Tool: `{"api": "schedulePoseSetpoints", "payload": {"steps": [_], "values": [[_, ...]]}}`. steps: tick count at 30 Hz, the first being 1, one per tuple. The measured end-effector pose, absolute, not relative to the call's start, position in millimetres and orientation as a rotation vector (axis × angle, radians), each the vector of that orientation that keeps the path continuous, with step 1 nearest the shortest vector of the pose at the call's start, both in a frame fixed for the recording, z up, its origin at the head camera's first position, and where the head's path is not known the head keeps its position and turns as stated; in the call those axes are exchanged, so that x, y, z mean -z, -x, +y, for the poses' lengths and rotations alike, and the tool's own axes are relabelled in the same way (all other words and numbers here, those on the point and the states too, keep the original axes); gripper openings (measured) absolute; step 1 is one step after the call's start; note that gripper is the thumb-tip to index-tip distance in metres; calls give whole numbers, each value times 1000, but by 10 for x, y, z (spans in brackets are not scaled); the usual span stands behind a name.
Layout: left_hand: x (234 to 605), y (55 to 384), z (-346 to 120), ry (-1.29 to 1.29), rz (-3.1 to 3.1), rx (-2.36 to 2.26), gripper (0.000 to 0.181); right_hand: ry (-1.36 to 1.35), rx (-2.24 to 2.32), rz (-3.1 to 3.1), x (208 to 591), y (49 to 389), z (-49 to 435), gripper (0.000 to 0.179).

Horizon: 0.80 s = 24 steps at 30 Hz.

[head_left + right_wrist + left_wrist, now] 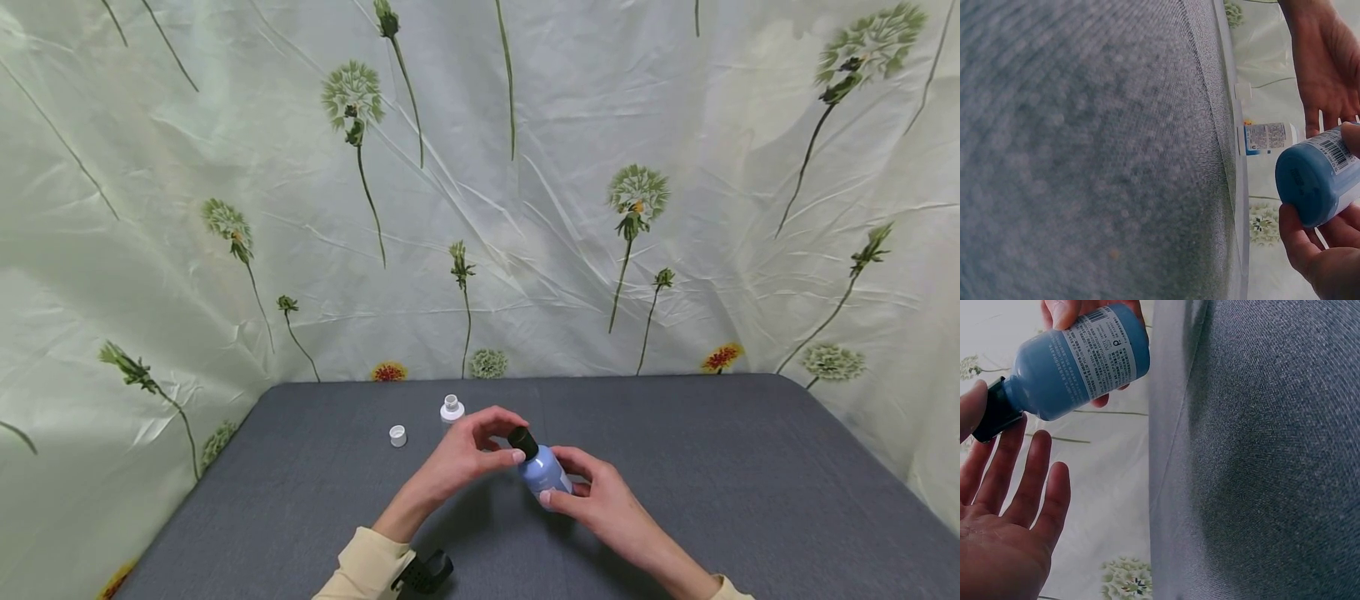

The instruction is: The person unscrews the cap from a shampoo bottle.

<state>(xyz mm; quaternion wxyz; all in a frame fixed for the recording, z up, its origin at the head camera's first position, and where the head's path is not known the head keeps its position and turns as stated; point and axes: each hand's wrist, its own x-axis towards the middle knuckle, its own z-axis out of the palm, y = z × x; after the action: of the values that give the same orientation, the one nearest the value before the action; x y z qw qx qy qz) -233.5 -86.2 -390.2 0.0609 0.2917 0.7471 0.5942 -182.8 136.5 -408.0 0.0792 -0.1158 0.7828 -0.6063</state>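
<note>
A blue bottle with a black cap is held tilted above the table, its cap end toward the left hand. My right hand grips the bottle's body, thumb on the near side and fingers behind. The left hand pinches the black cap between thumb and fingertips. Seen from the left wrist, the cap sits at the bottle's neck and the other fingers of that hand spread loosely below. A printed white label with a barcode runs round the bottle. In the right wrist view the bottle's base faces the camera.
Behind the left hand stands a white bottle with its neck uncovered. A small white cap lies to its left on the dark grey table. A pale curtain printed with dandelions hangs behind the table.
</note>
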Motion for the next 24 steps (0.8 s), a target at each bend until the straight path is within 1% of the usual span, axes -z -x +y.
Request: {"api": "schedulePoseSetpoints", "payload": {"steps": [11, 18, 21, 24], "values": [[3900, 2331, -875, -915, 2225, -1783, 36, 359, 1818, 2336, 4082, 1820, 1372, 59], [3895, 2346, -903, -1052, 2082, -1781, 46, 360, 1814, 2342, 4076, 1821, 1376, 60], [3906, 2354, -908, -1109, 2046, -1777, 45, 367, 1821, 2334, 4079, 1825, 1376, 59], [3913, 2353, -913, -1106, 2029, -1772, 41, 367, 1824, 2321, 4079, 1825, 1377, 60]]}}
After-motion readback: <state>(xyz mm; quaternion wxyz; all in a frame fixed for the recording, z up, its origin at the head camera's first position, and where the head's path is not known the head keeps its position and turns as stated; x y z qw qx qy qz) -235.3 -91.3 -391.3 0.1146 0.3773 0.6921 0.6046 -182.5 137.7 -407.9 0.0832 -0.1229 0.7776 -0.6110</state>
